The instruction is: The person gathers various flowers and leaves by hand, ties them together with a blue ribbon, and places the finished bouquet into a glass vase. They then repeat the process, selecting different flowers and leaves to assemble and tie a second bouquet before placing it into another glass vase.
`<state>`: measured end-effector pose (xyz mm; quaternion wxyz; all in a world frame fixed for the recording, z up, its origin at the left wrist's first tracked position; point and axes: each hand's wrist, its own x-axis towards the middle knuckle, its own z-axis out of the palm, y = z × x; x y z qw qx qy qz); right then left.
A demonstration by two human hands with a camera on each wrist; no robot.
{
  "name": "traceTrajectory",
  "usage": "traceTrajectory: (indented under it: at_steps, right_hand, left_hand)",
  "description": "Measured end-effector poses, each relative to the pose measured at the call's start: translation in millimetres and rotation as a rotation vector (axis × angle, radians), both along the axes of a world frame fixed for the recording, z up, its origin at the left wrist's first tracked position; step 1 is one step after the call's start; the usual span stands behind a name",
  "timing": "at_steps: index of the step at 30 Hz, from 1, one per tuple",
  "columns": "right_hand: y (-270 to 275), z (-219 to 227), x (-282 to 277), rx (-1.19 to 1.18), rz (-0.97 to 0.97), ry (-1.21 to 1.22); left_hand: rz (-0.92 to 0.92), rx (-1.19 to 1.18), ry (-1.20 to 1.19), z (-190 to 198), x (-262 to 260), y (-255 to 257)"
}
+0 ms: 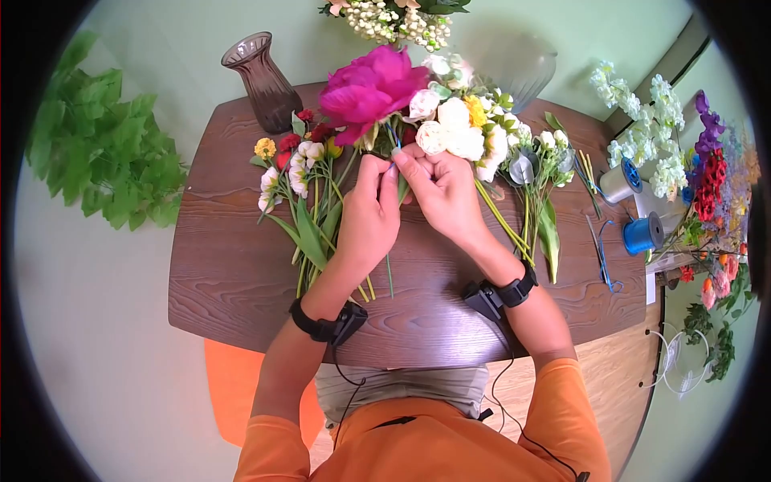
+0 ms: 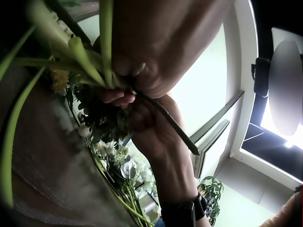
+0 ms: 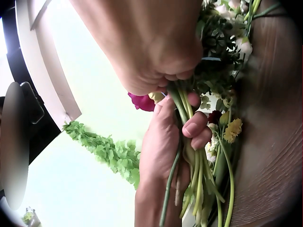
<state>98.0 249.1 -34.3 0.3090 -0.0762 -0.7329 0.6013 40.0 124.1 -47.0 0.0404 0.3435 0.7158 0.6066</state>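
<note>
A bouquet with a large magenta peony [image 1: 373,88] and white roses [image 1: 450,132] stands over the far part of the table. My left hand [image 1: 373,209] grips its bundled green stems [image 3: 196,165], fingers wrapped around them in the right wrist view. Right against it, my right hand [image 1: 438,189] has its fingers curled at the stems just under the blooms. A thin blue strip [image 1: 395,135] shows above the two thumbs; it seems pinched there, though the fingers hide most of it. One dark green stem [image 2: 170,118] sticks out separately past the hands in the left wrist view.
Loose flowers [image 1: 293,165] lie left, with white blooms and greenery [image 1: 530,165] right. A purple glass vase [image 1: 265,84] stands at the back left, a clear vase [image 1: 526,72] behind the bouquet. Two spools, silver [image 1: 620,181] and blue [image 1: 641,233], and blue strands [image 1: 606,261] are at the right edge.
</note>
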Motion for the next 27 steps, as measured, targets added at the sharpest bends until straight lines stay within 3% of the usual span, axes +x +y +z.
traceTrajectory:
  at_steps: [2,4,7,11,20,22,27]
  right_hand:
    - [-1.0,4.4,0.5,-0.026,0.026,-0.011]
    - [-3.3,12.5,3.2,-0.143,0.121,0.016]
    - [-0.1,13.5,3.9,-0.163,0.162,0.007]
    - [1.0,10.1,2.7,-0.166,0.138,0.004]
    - [-2.6,16.8,8.2,-0.247,0.134,0.048]
    - [-2.9,18.8,8.3,-0.259,0.137,0.058]
    - [-0.6,13.5,5.2,-0.220,0.135,0.057]
  left_hand:
    - [-0.035,0.047,-0.109,3.4,0.1,-0.2]
    - [-0.124,0.058,-0.368,9.8,0.7,-3.1]
    - [-0.155,0.060,-0.417,8.8,2.1,-1.6]
    - [-0.102,0.102,-0.421,13.8,11.0,0.2]
    - [-0.105,0.158,-0.065,-0.2,4.5,0.0]
    - [-0.093,0.064,0.011,1.0,2.4,-2.4]
    - [-0.116,0.038,-0.060,4.6,3.5,-2.6]
